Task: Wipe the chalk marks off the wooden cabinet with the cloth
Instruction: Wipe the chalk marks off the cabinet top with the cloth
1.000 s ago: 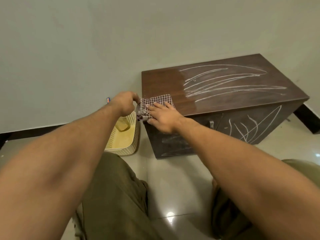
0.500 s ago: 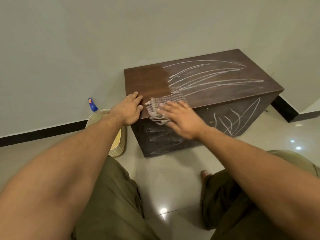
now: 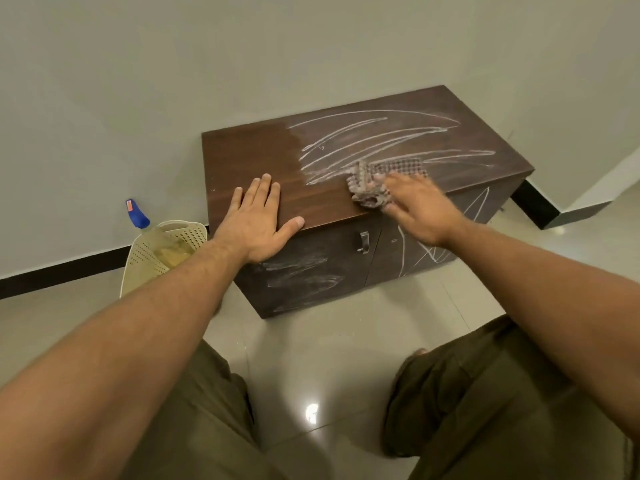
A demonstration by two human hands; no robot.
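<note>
A low dark wooden cabinet (image 3: 249, 157) stands against the wall. White chalk marks (image 3: 381, 140) cover the right part of its top, and more chalk lines (image 3: 426, 251) run over its front door. My right hand (image 3: 420, 207) presses a checked cloth (image 3: 377, 180) flat on the top near the front edge, at the border of the chalked area. My left hand (image 3: 258, 220) lies flat with fingers spread on the clean left part of the top.
A cream perforated basket (image 3: 152, 254) with a blue-capped spray bottle (image 3: 136, 214) stands on the floor left of the cabinet. A metal handle (image 3: 363, 241) sits on the cabinet front. My knees in olive trousers frame the glossy tiled floor (image 3: 311, 358).
My right hand has slid the cloth rightward along the top into the chalked area. My left hand has let go of the cloth and moved onto the cabinet top, lying flat.
</note>
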